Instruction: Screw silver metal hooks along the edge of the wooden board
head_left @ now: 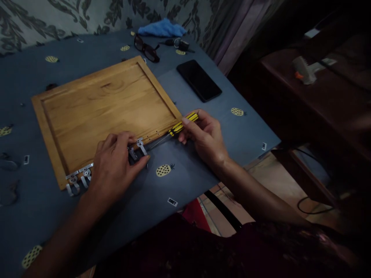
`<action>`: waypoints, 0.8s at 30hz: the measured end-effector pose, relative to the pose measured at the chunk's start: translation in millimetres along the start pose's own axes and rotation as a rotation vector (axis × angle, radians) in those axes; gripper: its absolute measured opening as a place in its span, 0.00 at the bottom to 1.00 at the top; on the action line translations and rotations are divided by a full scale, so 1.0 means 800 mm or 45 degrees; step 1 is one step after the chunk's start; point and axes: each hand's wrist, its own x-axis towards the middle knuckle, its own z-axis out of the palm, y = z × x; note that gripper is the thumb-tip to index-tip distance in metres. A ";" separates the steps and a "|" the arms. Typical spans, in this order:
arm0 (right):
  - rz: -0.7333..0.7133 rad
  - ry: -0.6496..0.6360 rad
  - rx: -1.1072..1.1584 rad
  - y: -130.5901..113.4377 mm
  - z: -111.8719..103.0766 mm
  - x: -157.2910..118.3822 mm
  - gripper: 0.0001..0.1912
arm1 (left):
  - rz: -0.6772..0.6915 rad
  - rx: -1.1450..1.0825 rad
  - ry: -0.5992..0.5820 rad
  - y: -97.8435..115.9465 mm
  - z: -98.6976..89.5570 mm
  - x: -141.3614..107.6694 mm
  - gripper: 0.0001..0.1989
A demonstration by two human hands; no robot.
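A framed wooden panel (107, 100) lies tilted across the patterned tablecloth. Along its near edge runs a metal hook rack (79, 170) with several silver hooks, its middle covered by my left hand (114, 162). The fingers of that hand bend over the rack and panel edge, and the thumb lies along the hooks at the right end. My right hand (207, 137) is closed around the yellow and black handle of a screwdriver (184, 123). Its thin shaft points left toward the end hook; whether the tip touches anything I cannot tell. Small dark holes dot the frame near the handle.
A black phone (199, 80) lies right of the panel. Beyond it are eyeglasses (147, 48), keys (179, 44) and a blue cloth (162, 28) near the patterned wall fabric. At the right stands dark brown furniture (290, 77) with a pale object (304, 70) on it.
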 end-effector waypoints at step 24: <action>-1.046 -0.781 -1.550 0.007 0.057 -0.077 0.15 | 0.043 0.032 0.032 0.000 0.003 -0.003 0.16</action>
